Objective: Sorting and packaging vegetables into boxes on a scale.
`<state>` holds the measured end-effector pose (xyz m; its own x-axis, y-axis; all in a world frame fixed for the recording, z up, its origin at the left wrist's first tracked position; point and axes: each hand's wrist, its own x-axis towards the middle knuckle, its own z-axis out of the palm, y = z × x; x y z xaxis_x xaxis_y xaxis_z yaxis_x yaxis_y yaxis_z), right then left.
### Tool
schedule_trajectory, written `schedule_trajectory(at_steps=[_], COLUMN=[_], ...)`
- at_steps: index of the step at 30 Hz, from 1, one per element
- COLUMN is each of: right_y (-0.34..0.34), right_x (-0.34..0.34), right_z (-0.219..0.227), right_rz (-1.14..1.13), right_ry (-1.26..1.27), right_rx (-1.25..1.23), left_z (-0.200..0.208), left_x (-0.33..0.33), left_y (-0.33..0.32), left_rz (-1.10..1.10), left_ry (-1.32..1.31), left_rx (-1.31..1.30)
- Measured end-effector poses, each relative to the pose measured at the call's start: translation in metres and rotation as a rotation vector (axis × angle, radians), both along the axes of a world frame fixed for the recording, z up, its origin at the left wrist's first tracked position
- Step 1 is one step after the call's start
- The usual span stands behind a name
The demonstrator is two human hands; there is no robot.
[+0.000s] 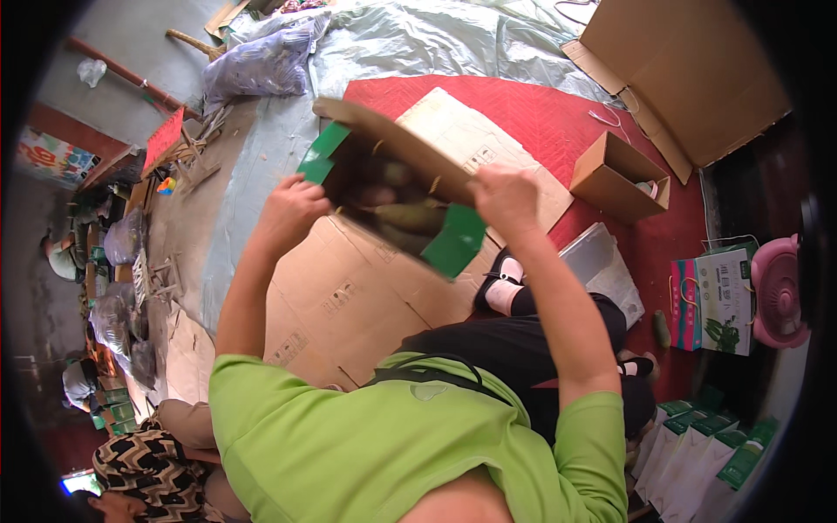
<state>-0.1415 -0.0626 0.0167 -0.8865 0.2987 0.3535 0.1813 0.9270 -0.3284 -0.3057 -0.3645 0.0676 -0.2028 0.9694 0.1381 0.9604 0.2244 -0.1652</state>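
Box: tilted, between our hands
Left hand: we clamp its left edge
Right hand: we clamp its right edge

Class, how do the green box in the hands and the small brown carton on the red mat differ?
The green box is held up, tilted, by the left hand and right hand; the brown carton sits untouched on the red mat.
The green box shows bright green; the brown carton looks plain.
Both are open, with brown cardboard showing.
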Motion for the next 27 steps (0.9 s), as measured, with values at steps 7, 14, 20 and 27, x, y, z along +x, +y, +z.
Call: schedule_trajectory(at_steps=[7,14,20,27], right_y=[-0.128,-0.149,-0.038,0.076], right_x=[-0.012,0.012,0.065,0.216], right_z=[-0.054,-0.031,-0.004,0.044], right_rz=[0.163,0.371,0.082,-0.417], right_ry=[-0.273,-0.646,-0.188,0.259], right_rx=[-0.138,-0.315,-0.703,-0.868], left_z=[-0.026,-0.029,-0.024,-0.124], left_x=[0.011,0.02,0.057,0.151], left_y=[-0.119,-0.133,-0.006,0.138], left_rz=[0.225,0.633,0.307,0.096], left_ry=[-0.068,-0.08,-0.199,-0.566], left_rx=[-0.241,-0.188,0.033,-0.34])
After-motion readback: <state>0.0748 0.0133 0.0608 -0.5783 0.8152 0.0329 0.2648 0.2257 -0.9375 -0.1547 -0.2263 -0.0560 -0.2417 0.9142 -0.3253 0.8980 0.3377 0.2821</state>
